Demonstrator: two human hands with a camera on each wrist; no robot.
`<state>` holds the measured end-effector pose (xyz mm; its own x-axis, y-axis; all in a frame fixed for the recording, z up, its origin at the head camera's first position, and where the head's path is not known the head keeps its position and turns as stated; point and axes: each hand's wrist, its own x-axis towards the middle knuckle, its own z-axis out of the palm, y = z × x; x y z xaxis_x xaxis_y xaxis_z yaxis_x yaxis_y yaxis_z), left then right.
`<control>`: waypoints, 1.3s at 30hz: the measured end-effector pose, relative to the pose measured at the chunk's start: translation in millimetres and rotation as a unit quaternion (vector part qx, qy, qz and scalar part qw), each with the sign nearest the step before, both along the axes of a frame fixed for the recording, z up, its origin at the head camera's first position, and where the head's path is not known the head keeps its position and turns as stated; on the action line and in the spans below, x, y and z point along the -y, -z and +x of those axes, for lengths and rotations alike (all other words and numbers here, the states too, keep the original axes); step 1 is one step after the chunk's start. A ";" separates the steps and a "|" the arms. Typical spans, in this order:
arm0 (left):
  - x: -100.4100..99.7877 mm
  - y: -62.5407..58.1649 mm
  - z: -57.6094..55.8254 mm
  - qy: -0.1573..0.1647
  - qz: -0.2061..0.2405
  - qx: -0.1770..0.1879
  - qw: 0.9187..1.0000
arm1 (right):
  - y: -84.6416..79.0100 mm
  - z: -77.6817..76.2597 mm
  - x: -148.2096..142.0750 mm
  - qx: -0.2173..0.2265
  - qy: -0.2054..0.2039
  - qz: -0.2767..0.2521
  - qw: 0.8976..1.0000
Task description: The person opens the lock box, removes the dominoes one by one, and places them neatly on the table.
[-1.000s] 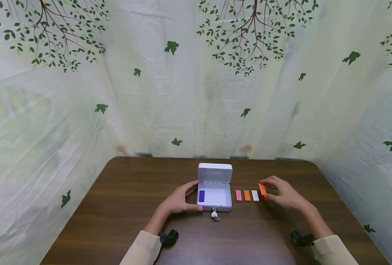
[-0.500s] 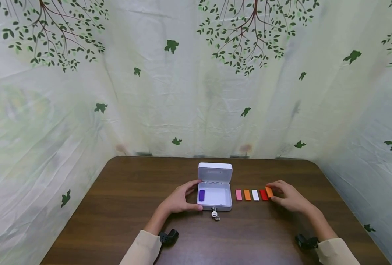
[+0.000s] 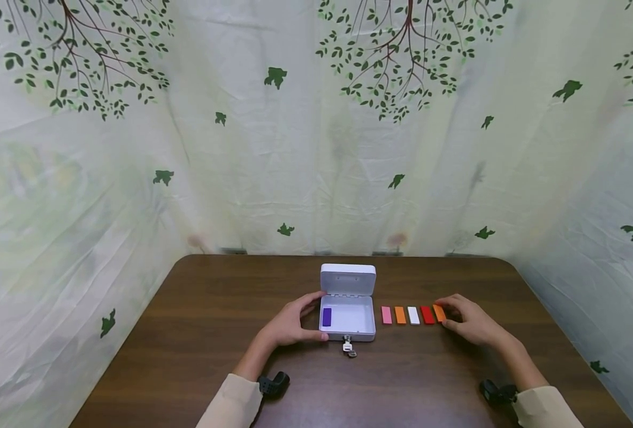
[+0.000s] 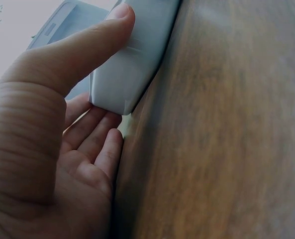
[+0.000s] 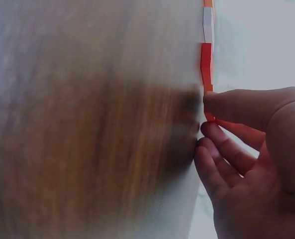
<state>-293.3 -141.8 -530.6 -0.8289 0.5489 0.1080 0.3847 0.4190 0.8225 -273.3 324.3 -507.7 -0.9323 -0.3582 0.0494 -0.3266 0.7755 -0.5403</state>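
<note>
A small white metal cash box [image 3: 356,337] lies on the table with its lid [image 3: 348,278] raised. Inside, at the left, is a purple block [image 3: 327,317]. My left hand [image 3: 290,322] holds the box's left side, thumb at the front corner and fingers toward the back. To the box's right runs a row: pink block [image 3: 386,315], orange block [image 3: 399,315], white block [image 3: 413,315], red block [image 3: 427,315]. At the row's right end my right hand [image 3: 470,321] pinches a second orange block [image 3: 439,313], slightly tilted, beside the red one; the thumb partly covers it in the right wrist view.
A lock with keys [image 3: 348,346] hangs at the front of the box. The brown wooden table [image 3: 230,285] has rounded far corners. A pale curtain [image 3: 343,190] with leaf prints stands behind it and at both sides.
My right hand has moved right with the orange block, from over the red block to the row's right end, uncovering the red one. The left hand and box stay put.
</note>
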 end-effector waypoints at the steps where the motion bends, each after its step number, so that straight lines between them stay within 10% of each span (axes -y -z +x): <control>1: 0.0 0.4 0.1 -0.002 -0.002 0.002 1.000 | 0.4 0.2 -0.1 0.000 0.002 0.001 1.000; 39: 0.4 1.0 0.4 -0.001 0.000 0.001 1.000 | -2.1 4.9 -0.9 0.014 0.038 -0.047 0.998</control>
